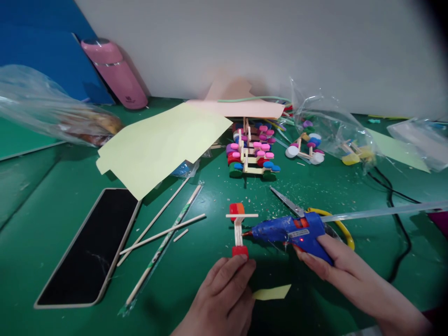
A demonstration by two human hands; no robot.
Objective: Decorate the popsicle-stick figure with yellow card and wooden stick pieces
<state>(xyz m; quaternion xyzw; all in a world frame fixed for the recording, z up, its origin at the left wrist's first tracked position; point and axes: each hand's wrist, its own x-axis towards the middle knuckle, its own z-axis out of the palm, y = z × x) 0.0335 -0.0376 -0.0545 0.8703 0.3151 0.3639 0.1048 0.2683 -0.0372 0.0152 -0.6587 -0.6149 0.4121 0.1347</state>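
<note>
My left hand (227, 291) is closed, its fingertips on the near red wheel of a small wooden-stick toy car (238, 232). The car has red and orange caps at its far end, and a thin stick (245, 215) lies crosswise there. In my right hand (336, 268) is a blue hot glue gun (294, 231) with its red light lit. Its copper nozzle points left, touching or very near the car's stick body. A long clear glue stick (381, 213) sticks out of the gun's back. My right fingers wrap round the handle.
Yellow-handled scissors (289, 201) lie behind the glue gun. Several similar toy cars (254, 154) stand further back. At left are a phone (87, 252), loose chopsticks (168, 231) and yellow paper (164, 144). A pink bottle (117, 74) stands by the wall; a black cable (402, 224) runs at right.
</note>
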